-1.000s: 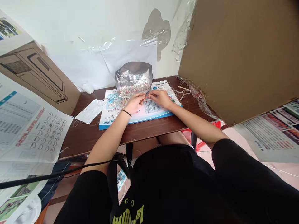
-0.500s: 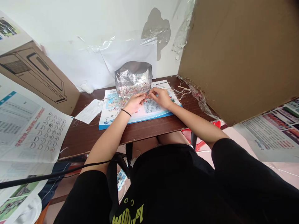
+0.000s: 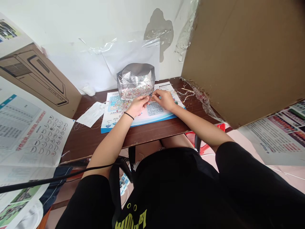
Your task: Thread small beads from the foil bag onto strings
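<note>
Over a printed booklet (image 3: 154,119), my left hand (image 3: 139,106) and my right hand (image 3: 164,99) meet at the fingertips. Both are closed in a pinch, and what they hold is too small to make out. Just behind them stands an open silvery bag (image 3: 136,81) with many small pinkish beads in its lower part. Loose beads (image 3: 121,104) lie scattered on the booklet to the left of my left hand, which wears a black band at the wrist.
A white paper slip (image 3: 91,114) lies on the brown table (image 3: 143,135) at the left. Bead strings (image 3: 187,93) and crumpled clear plastic (image 3: 205,101) are at the right. Large cardboard boxes (image 3: 243,57) (image 3: 45,76) flank the table. A black cable (image 3: 59,176) crosses the lower left.
</note>
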### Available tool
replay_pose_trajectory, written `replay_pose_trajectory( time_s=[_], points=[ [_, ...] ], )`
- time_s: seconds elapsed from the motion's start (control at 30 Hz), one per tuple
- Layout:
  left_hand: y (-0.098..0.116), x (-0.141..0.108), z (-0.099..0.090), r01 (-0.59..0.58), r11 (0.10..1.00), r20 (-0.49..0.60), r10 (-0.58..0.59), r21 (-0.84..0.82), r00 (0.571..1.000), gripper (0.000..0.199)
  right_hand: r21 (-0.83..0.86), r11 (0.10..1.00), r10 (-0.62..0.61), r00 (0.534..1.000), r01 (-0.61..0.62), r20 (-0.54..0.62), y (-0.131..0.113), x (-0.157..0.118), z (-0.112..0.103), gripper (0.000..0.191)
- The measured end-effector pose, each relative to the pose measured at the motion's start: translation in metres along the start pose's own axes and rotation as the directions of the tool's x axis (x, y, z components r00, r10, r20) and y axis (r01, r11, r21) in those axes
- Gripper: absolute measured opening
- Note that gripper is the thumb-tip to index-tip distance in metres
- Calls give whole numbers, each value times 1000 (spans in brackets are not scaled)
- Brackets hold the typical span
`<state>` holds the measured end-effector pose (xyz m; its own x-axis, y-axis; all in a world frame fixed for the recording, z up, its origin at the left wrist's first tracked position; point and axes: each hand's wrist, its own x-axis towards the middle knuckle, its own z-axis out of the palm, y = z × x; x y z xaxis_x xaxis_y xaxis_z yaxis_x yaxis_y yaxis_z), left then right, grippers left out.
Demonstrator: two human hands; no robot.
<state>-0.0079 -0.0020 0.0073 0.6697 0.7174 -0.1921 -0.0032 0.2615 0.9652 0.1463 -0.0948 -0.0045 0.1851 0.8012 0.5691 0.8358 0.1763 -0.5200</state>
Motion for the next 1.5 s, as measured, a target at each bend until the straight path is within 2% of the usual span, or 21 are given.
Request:
replay_pose_trajectory(
  time_s=[0.53,1.07,1.5],
  points=[
    [1,-1,0,-1,1000,23,1,-3,1000,4,-19,999,-27,1000,27,2,4,1,1,12],
    [1,-3,3,-11,1000,22,11,4,1000,12,-22,999,-32,999,32,6,4,2,1,15],
    [1,-1,1,-3,1000,30,3,-6,1000,5,-20,999,-35,999,36,8,4,2,-1,14]
  ],
)
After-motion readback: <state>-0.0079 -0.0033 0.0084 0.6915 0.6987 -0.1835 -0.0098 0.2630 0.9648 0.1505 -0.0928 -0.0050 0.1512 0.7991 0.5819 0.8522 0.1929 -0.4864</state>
